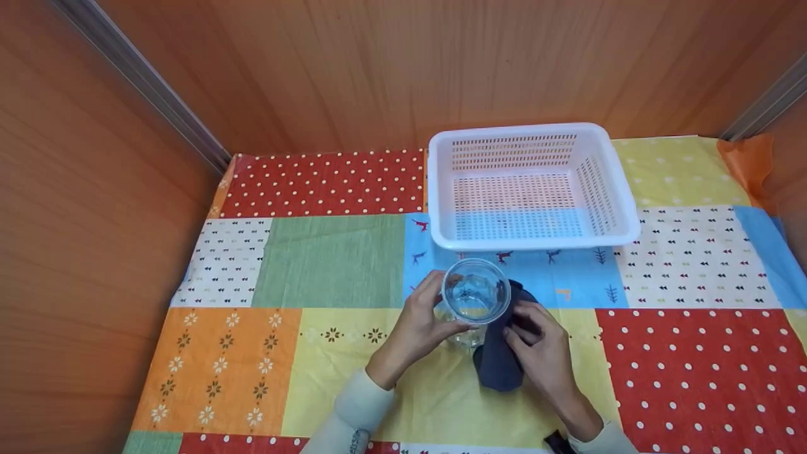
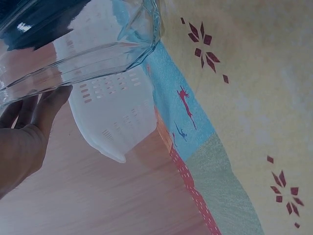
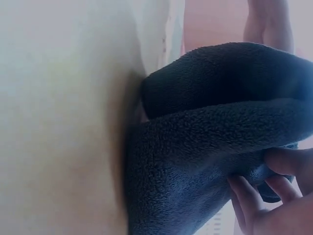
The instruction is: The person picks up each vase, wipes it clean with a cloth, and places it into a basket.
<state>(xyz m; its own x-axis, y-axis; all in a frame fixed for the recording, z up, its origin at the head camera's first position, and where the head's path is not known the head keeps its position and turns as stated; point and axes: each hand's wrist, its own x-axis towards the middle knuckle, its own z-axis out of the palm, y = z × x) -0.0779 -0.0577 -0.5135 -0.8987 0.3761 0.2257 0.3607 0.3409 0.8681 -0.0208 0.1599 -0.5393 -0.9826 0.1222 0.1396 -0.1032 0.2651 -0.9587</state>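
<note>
I have the jar (image 1: 474,301) just short of the basket (image 1: 536,244), mouth turned up to the head camera; whether its base meets the tablecloth (image 1: 343,378) I cannot tell. My main worry is a slip: the glass looks smooth and just one hand has it, so a hard push from the right could turn it out of those fingers. The cloth (image 1: 501,362) runs along the jar's right side, seemingly touching it, with a loose end hanging toward the person. I judge that a snag or tug on that slack could tip the jar, and a careless swing forward could knock its rim on the basket.

As for the grip, I see the left hand (image 1: 419,323) curled round the jar from its left, thumb across the near side, spread about as wide as the glass. The right hand (image 1: 542,345) pinches the cloth, thumb close to the fingers with fabric between; I can't make out whether any fingertip reaches the glass.
</note>
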